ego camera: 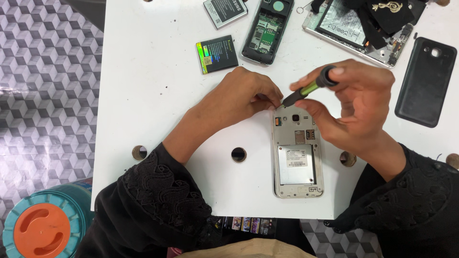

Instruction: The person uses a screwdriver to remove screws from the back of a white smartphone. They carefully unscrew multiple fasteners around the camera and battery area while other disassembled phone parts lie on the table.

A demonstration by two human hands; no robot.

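Currently, the right hand [356, 107] holds a small screwdriver [310, 88] with a green and black handle, fingers wrapped around it and the index fingertip pressed on its cap. The tool is tilted, its tip pointing down-left to the top left corner of an opened phone [297, 155]. The left hand [244, 98] rests just beside that corner, thumb and fingertips pinched together at the phone's upper edge; whether they hold a screw cannot be told.

The opened phone lies face down on the white table [153, 95], back cover off, with a silver battery [296, 164] seated in its bay and the camera lens visible above it. Both forearms wear black lace sleeves.

Other items on the table, all well apart from the hands:
- 1 loose black battery [217, 54] with a green strip, up and left of the left hand.
- 1 second loose battery [225, 11] at the top edge.
- 1 dark phone body [266, 31], opened, between the batteries and the right side.
- 1 black back cover [426, 81] at the right.
- 1 larger dismantled device [351, 36] partly under black cloth at the top right.

A teal container with an orange lid [42, 230] stands on the floor at lower left.
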